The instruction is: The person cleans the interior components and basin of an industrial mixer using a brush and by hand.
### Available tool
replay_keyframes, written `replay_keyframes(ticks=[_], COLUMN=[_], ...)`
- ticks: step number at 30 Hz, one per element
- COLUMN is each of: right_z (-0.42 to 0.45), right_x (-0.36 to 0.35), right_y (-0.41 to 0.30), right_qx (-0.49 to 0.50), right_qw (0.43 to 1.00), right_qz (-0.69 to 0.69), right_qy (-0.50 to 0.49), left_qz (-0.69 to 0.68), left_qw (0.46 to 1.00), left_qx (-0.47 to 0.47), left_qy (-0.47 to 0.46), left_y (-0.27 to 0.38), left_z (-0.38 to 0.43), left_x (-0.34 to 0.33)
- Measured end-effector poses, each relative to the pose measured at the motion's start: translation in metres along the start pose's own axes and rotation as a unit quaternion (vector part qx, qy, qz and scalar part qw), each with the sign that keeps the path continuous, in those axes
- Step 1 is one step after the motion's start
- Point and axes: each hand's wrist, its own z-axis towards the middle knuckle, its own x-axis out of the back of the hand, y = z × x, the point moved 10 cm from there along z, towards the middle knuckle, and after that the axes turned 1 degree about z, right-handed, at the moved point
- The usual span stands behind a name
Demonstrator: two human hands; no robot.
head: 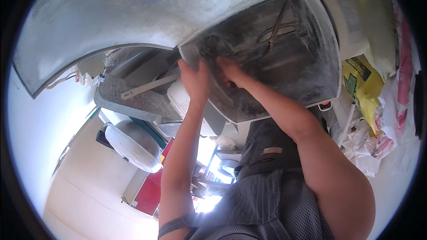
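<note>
A metal tub (293,83) lies before me, its dark inner walls streaked with pale powder. My left hand (196,80) is at the tub's left rim, with the thumb on the inner side and fingers over the edge. My right hand (232,71) reaches inside near the same end, its fingertips close to the inner end wall. The hand is partly blurred, and whether its fingers hold anything is hidden. Farther inside, a bent brown metal bar (275,33) crosses the tub.
A large sheet-metal panel (110,13) spans the area above the tub. A flat pale strip (146,88) juts out at left, above a white oval basin (131,150) and a red cabinet-like box (150,190). To the right are a yellow printed bag (363,90) and crumpled plastic bags (363,150).
</note>
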Motion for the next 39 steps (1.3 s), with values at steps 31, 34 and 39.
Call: replay_keyframes(ticks=[31,34,39], right_z=[0.036,0.047,0.029], right_x=[0.010,0.011,0.011], right_y=[0.017,0.012,-0.002], right_qx=[-0.090,-0.122,-0.121], right_qw=[0.990,0.985,0.987], right_qz=[0.110,0.121,0.105], right_qy=[0.012,0.009,0.013], left_qz=[0.022,0.040,0.033], left_qw=[1.000,0.999,0.999], left_qx=[-0.002,0.022,0.002], left_qy=[-0.021,-0.028,-0.019], left_y=[0.000,0.001,-0.005], left_z=[-0.003,0.003,0.006], left_x=[-0.002,-0.004,-0.008])
